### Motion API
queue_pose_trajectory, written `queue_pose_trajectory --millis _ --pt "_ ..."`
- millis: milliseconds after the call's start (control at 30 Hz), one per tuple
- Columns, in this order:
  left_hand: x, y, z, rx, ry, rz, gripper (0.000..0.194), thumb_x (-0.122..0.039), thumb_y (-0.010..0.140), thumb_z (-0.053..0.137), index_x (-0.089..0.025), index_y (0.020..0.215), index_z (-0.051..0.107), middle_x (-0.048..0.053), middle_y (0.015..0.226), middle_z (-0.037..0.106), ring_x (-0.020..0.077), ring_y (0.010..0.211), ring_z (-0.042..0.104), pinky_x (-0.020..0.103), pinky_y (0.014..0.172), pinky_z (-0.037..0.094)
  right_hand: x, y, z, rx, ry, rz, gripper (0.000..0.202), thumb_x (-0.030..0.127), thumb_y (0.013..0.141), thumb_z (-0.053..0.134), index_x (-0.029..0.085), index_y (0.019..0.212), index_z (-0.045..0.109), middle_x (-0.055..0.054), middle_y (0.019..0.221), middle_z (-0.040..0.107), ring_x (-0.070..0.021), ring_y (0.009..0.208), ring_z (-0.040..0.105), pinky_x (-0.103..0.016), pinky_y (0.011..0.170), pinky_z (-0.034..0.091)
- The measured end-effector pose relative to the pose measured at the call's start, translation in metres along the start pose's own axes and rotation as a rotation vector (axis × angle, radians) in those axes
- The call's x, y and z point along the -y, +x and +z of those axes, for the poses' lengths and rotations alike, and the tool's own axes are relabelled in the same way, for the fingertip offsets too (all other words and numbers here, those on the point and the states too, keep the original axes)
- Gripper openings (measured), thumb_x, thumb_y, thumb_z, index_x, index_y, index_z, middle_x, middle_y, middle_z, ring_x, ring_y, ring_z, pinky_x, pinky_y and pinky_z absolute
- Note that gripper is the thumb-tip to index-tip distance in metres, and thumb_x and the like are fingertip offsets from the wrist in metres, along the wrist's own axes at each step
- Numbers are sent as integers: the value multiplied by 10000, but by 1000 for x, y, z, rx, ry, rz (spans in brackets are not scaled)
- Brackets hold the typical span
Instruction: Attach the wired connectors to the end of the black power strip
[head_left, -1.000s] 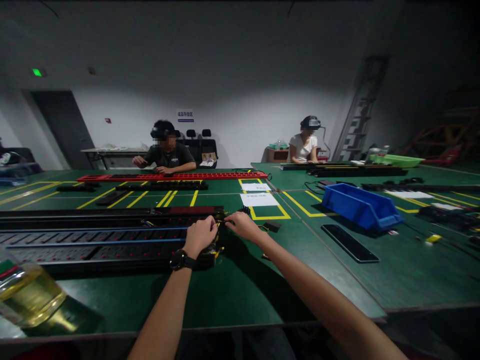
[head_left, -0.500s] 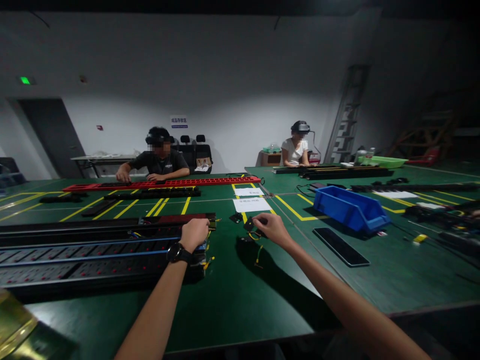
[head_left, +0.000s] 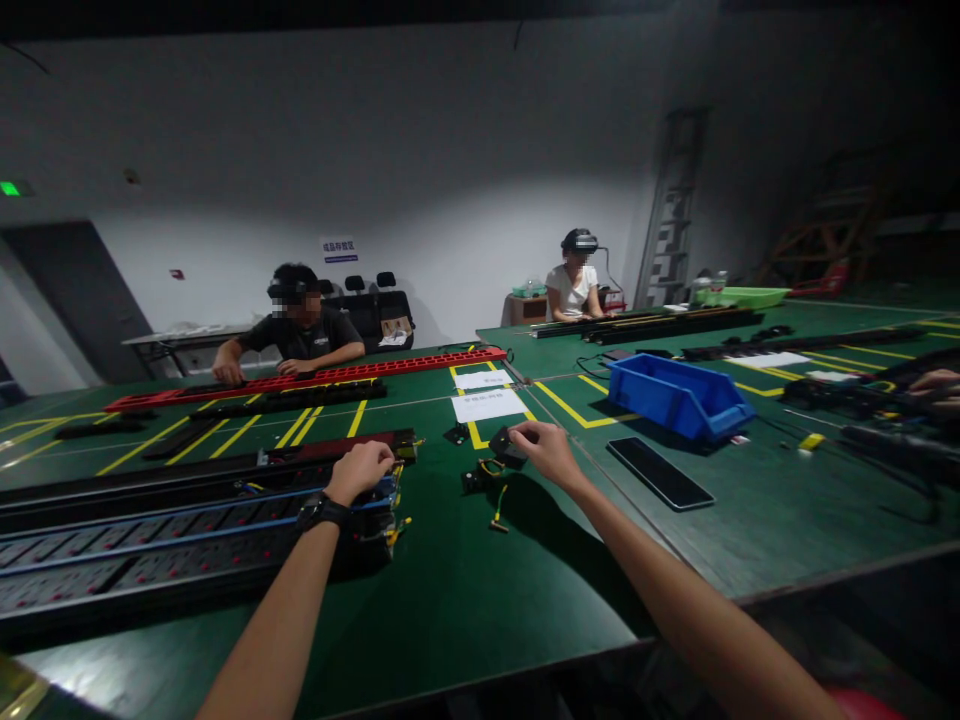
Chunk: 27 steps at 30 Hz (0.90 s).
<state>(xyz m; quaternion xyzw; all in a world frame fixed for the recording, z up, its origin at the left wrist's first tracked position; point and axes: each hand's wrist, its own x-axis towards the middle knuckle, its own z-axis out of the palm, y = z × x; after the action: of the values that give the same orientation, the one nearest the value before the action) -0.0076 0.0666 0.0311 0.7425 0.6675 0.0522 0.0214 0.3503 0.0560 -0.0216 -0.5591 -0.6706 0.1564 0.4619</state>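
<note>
Snag risk
R hand (head_left: pixel 551 455) pinches blk part (head_left: pixel 511 447) nr wires (head_left: pixel 492 466) — tug could catch; L hand (head_left: pixel 361 472) at rails (head_left: pixel 217 534) — grip unclear.

The right hand (head_left: pixel 546 452) pinches a small black part (head_left: pixel 511 450) above the green table (head_left: pixel 465 620).

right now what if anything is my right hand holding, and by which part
The right hand seems to pinch a small black part by its upper edge.

Green table (head_left: pixel 450 600) holds black strips (head_left: pixel 300 393), blue bin (head_left: pixel 675 396), phone (head_left: pixel 660 473), papers (head_left: pixel 489 404).
</note>
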Motion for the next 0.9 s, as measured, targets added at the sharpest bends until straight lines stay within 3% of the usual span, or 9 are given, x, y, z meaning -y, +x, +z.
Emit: queue_pose_trajectory --millis 233,433,700,900 --pt "2 -11 -14 -60 -13 51 214 -283 924 534 -234 995 729 81 1055 782 226 984 720 281 823 495 2 -1 1 -38 -62 44 342 352 913 543 165 1002 814 -112 933 798 -226 807 714 -301 758 528" --pt "-21 -48 -14 -144 -179 126 136 -321 921 562 -246 949 673 19 923 766 178 849 701 256 724 451 -7 3 -3 -125 -81 132 373 253 879 542 151 1161 764 -97 940 794 -224 858 727 -297 818 523" --pt "-75 -130 14 -33 -262 266 107 -251 907 516 -262 938 617 16 968 732 172 835 664 278 716 440 -31 5 -6 -107 -267 109 333 167 939 529 151 1169 769 -147 1082 785 -258 982 727 -296 875 492" --pt "-92 -160 35 50 -180 213 117 -271 957 470 -285 962 586 35 1039 722 205 990 671 321 802 447 -40 3 -4 -31 -484 58 326 183 1002 487 176 1185 756 -142 1100 764 -260 1018 692 -301 877 467"
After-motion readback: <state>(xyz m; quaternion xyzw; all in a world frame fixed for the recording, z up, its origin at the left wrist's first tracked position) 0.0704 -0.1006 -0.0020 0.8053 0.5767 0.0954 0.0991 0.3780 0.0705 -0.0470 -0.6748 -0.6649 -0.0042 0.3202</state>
